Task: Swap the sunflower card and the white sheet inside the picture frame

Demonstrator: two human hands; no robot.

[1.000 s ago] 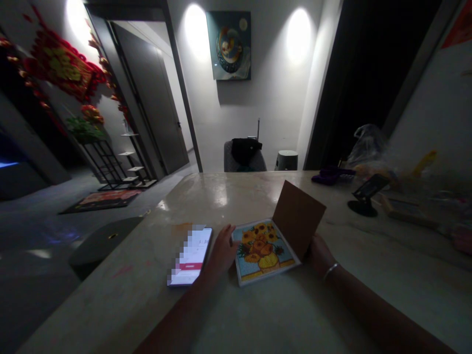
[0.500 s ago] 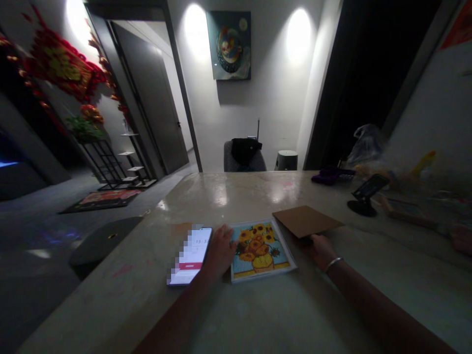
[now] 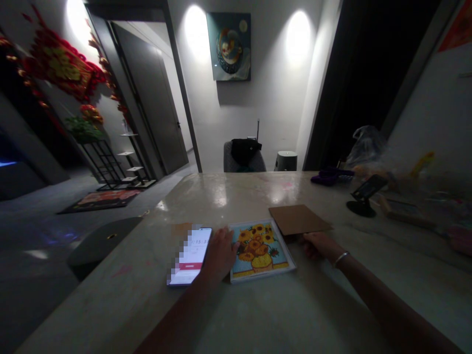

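Note:
A square sunflower picture [image 3: 258,248] in a pale, thin frame lies flat on the table. My left hand [image 3: 219,253] is at its left edge, the thumb on the picture's face and the fingers curled along the side. Just left of that hand lies a phone [image 3: 190,260] with a lit screen, partly blurred out. Beyond the picture's upper right corner, a brown cardboard sheet [image 3: 298,220] is low over the table, nearly flat. My right hand [image 3: 317,244], with a bracelet at the wrist, is closed at the sheet's near edge, thumb against it; the other fingers are partly hidden.
On the right stand a black phone stand [image 3: 363,201], a wooden frame [image 3: 405,211], a purple item [image 3: 328,176] and a clear plastic bag [image 3: 367,145]. A chair [image 3: 245,160] with a black bag is past the far table edge [image 3: 258,173]. A dark stool [image 3: 99,246] stands left.
The cardboard sheet has moved slightly left and come down flatter, along with my right hand. My left hand has barely moved, and the picture lies where it was.

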